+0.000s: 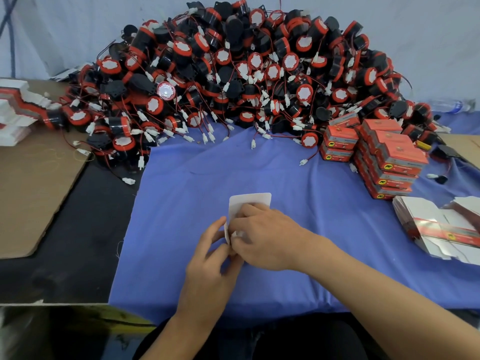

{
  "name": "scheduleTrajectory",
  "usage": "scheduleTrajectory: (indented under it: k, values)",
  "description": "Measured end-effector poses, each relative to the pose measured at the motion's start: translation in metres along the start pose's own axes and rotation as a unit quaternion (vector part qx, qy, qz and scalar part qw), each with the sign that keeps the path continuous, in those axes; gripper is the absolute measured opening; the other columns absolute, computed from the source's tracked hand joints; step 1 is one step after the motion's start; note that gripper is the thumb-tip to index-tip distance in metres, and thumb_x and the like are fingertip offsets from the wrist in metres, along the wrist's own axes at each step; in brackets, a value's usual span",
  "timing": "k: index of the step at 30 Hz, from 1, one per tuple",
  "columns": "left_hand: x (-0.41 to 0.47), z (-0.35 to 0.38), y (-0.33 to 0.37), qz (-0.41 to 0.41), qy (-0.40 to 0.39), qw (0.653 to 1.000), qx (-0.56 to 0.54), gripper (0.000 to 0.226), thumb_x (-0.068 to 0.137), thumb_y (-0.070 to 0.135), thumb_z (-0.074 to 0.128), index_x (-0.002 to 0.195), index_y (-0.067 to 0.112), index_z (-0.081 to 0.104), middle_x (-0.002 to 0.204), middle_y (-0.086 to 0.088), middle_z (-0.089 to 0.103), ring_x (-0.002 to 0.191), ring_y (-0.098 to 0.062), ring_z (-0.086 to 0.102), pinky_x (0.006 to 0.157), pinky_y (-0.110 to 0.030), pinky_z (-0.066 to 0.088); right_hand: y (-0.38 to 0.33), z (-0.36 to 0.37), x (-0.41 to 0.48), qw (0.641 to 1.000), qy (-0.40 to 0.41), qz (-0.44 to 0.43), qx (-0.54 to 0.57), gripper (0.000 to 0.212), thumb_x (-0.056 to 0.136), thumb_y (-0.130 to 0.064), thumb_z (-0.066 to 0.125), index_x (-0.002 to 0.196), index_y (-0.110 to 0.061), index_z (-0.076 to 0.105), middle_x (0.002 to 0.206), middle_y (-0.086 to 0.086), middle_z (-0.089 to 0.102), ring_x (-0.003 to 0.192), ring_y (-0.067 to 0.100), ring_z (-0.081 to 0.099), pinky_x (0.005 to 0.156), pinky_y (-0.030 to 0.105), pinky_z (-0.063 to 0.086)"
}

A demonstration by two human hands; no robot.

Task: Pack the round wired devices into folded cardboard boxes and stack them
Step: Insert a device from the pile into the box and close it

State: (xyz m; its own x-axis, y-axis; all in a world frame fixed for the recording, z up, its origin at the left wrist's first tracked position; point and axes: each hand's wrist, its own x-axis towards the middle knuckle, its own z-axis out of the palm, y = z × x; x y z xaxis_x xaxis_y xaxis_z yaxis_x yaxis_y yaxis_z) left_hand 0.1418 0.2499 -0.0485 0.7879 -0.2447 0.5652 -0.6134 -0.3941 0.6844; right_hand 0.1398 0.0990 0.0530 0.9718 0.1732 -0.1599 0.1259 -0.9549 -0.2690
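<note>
— What's on the left side of the worktop?

— I see a brown cardboard sheet [33,183] and, behind it, a stack of flat white box blanks [15,110]. Then comes the heap of round wired devices [233,74], black and red, piled along the back of the blue cloth [181,178].

— And my hands?

— My left hand [207,266] and right hand [262,240] meet at the centre; each grip is closed on a white cardboard box [249,203], its flap raised.

— Further right?

— Packed red boxes [384,157] are stacked, with a bundle of unfolded cartons [436,227] near the edge.
</note>
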Motion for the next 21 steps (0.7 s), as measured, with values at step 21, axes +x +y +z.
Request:
scheduleTrajectory:
  k: [21]
  values:
    - [0.001,-0.002,0.001,-0.022,-0.023,0.999,-0.02,0.014,0.08,0.0,0.083,0.091,0.002,0.074,0.14,-0.002,0.06,0.109,-0.008,0.067,0.092,-0.009,0.048,0.006,0.013,-0.015,0.991,0.09,-0.086,-0.055,0.018,0.099,-0.025,0.041,0.104,-0.022,0.058,0.108,-0.005,0.057,0.097,0.019,0.053,0.076,0.037,0.045]
